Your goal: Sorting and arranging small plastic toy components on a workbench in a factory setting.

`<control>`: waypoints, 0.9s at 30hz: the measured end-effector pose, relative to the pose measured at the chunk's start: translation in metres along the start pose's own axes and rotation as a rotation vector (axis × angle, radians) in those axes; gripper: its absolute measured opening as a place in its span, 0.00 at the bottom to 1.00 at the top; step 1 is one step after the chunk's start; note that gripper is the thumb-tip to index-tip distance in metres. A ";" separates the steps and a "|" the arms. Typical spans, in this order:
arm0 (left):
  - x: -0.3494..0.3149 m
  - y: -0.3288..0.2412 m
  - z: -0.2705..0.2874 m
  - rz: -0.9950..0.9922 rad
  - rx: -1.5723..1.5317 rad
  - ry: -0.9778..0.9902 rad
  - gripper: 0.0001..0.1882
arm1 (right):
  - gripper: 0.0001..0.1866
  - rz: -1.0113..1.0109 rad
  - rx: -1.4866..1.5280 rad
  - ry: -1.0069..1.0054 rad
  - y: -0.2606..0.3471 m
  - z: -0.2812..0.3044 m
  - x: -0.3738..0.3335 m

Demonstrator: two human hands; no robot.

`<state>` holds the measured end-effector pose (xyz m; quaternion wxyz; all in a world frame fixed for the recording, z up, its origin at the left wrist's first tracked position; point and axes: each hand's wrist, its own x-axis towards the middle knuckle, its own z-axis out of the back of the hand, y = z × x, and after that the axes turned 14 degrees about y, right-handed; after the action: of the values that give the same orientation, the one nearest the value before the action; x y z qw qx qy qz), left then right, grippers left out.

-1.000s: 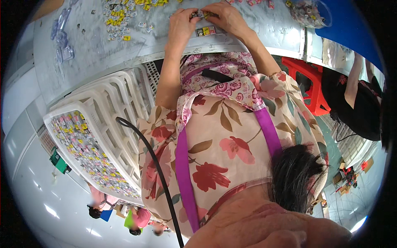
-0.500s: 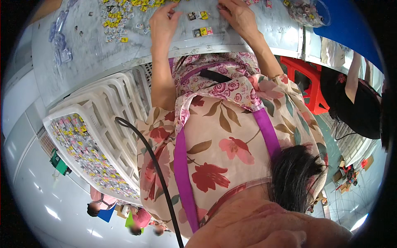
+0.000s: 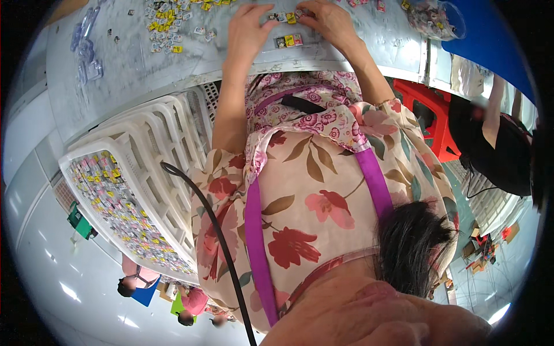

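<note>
Small plastic tile-like pieces lie in a short row (image 3: 285, 18) on the table, white-and-black at the left and yellow in the middle. My left hand (image 3: 247, 32) has thumb and finger curved around the row's left end. At the right end, my right hand (image 3: 333, 24) pinches a small pink piece (image 3: 299, 13) against the yellow one. Just nearer to me lies a second row of three joined pieces (image 3: 288, 41), dark, yellow and pink, touched by neither hand. Printing on the pieces is too small to make out.
Loose yellow and white pieces (image 3: 167, 23) are scattered left of my hands. Clear plastic parts (image 3: 86, 49) lie farther left. A clear tub (image 3: 438, 20) of pieces stands at the right. White crates (image 3: 130, 202) lean below the table; a red stool (image 3: 430, 115) is at the right.
Both hands have come closer together around the far row. My right hand has brought a pink piece to its right end. The nearer row looks the same.
</note>
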<state>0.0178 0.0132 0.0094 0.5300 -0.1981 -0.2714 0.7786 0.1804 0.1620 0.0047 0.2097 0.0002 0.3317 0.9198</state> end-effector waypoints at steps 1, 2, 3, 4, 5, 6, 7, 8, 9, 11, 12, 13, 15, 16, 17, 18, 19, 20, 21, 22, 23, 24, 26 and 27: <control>0.003 0.004 0.000 0.006 0.017 -0.007 0.19 | 0.14 0.017 0.009 -0.005 0.006 -0.001 0.004; 0.009 0.009 -0.008 -0.047 0.051 0.004 0.20 | 0.14 0.010 -0.032 -0.011 0.005 -0.002 0.005; 0.012 0.014 -0.015 -0.099 0.086 0.015 0.20 | 0.14 0.003 -0.073 -0.018 0.003 -0.003 0.006; 0.014 0.015 -0.019 -0.101 0.080 0.016 0.20 | 0.14 -0.002 -0.077 -0.017 -0.001 -0.002 0.004; 0.014 0.016 -0.024 -0.156 0.112 0.003 0.19 | 0.14 0.015 -0.075 -0.053 -0.006 -0.001 0.002; 0.014 0.018 -0.027 -0.209 0.145 -0.010 0.19 | 0.14 0.033 -0.072 -0.090 -0.009 -0.001 0.001; 0.014 0.017 -0.029 -0.208 0.143 -0.007 0.19 | 0.14 0.031 -0.072 -0.088 -0.009 -0.001 0.000; 0.012 0.015 -0.030 -0.192 0.142 -0.010 0.18 | 0.14 0.093 -0.021 -0.080 -0.009 0.000 -0.001; 0.010 0.015 -0.031 -0.175 0.141 -0.012 0.17 | 0.15 0.157 0.031 -0.073 -0.008 -0.001 -0.003; 0.009 0.010 -0.028 -0.119 0.077 0.012 0.16 | 0.15 0.194 0.037 -0.050 -0.001 -0.001 -0.006; 0.008 0.008 -0.027 -0.062 0.013 0.034 0.15 | 0.15 0.233 0.044 -0.027 0.002 -0.001 -0.007; 0.008 0.008 -0.025 -0.060 0.016 0.034 0.15 | 0.15 0.235 0.046 -0.027 0.002 -0.001 -0.006; 0.006 0.009 -0.023 -0.041 0.041 0.028 0.14 | 0.14 0.288 -0.011 0.021 0.001 0.000 -0.007; 0.005 0.008 -0.022 -0.041 0.042 0.029 0.14 | 0.14 0.287 -0.010 0.020 0.001 0.000 -0.007; 0.005 0.006 -0.022 -0.040 0.050 0.023 0.14 | 0.14 0.287 -0.035 0.035 0.001 0.001 -0.007; 0.005 0.005 -0.022 -0.039 0.057 0.016 0.14 | 0.13 0.286 -0.061 0.050 0.001 0.001 -0.007; 0.005 0.008 -0.022 -0.039 0.059 0.016 0.14 | 0.13 0.287 -0.061 0.049 0.001 0.002 -0.006; 0.006 0.013 -0.023 -0.084 0.089 -0.007 0.15 | 0.11 0.333 -0.105 0.044 0.001 0.004 -0.006; 0.007 0.015 -0.024 -0.129 0.118 -0.030 0.15 | 0.10 0.378 -0.151 0.039 0.000 0.007 -0.005; 0.007 0.012 -0.023 -0.130 0.116 -0.030 0.15 | 0.10 0.377 -0.152 0.039 -0.002 0.012 -0.007; 0.007 0.006 -0.023 -0.072 0.074 0.012 0.15 | 0.08 0.267 -0.243 0.167 -0.007 0.021 -0.010; 0.009 0.001 -0.023 -0.016 0.032 0.054 0.15 | 0.08 0.154 -0.333 0.294 -0.013 0.032 -0.015; 0.002 0.011 -0.019 -0.053 0.085 0.000 0.15 | 0.08 0.012 -0.419 0.368 -0.015 0.062 -0.021; -0.002 0.017 -0.016 -0.097 0.131 -0.048 0.15 | 0.09 -0.141 -0.506 0.442 -0.015 0.067 -0.021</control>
<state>0.0162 0.0102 -0.0139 0.5723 -0.1309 -0.2417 0.7726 0.2150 0.2049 0.0507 0.1893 -0.2743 0.1296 0.9339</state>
